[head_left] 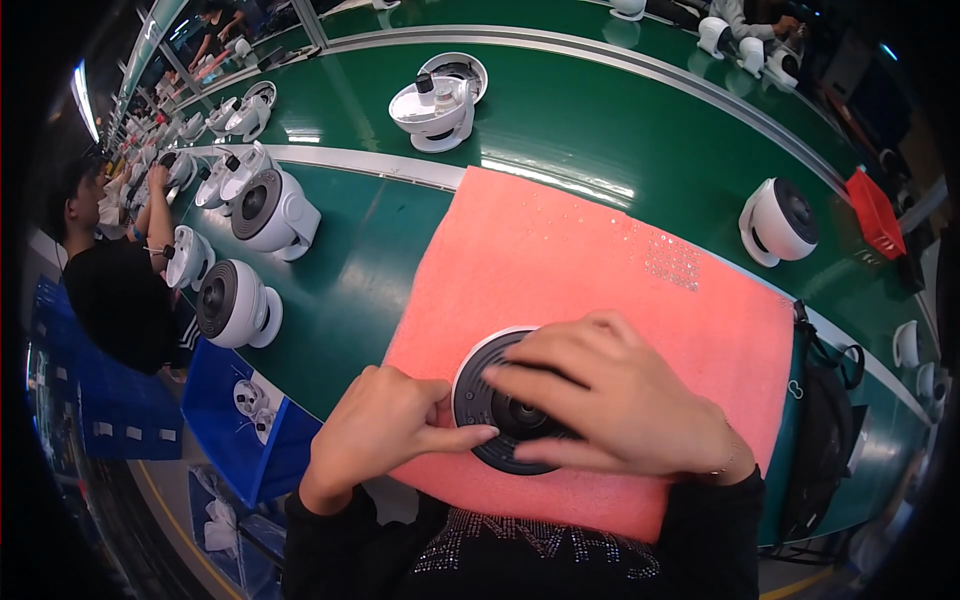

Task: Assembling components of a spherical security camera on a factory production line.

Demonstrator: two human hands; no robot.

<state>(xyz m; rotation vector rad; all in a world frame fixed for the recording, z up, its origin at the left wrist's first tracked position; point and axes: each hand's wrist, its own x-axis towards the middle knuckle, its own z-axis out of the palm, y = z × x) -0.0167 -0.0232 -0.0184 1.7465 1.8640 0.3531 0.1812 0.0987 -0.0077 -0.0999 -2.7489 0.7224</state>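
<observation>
A round white device with a dark grey ringed face (487,395) lies face up on a salmon-pink cloth (560,270) in front of me. My left hand (385,425) grips its left rim, the thumb stretched across the dark face and the other fingers curled at the edge. Over the right part of the face spreads my right hand (620,395), its fingers apart and slightly blurred. It hides much of the device, and whether the fingertips press on it I cannot tell. Small clear studs (670,262) sit in rows on the cloth's far right part.
Similar white devices stand on the green bench to the left (238,303) and at the right (778,222). An opened one (437,105) is on the far green belt. A black bag (825,430) lies right, a blue bin (235,425) left. A person (120,270) works at far left.
</observation>
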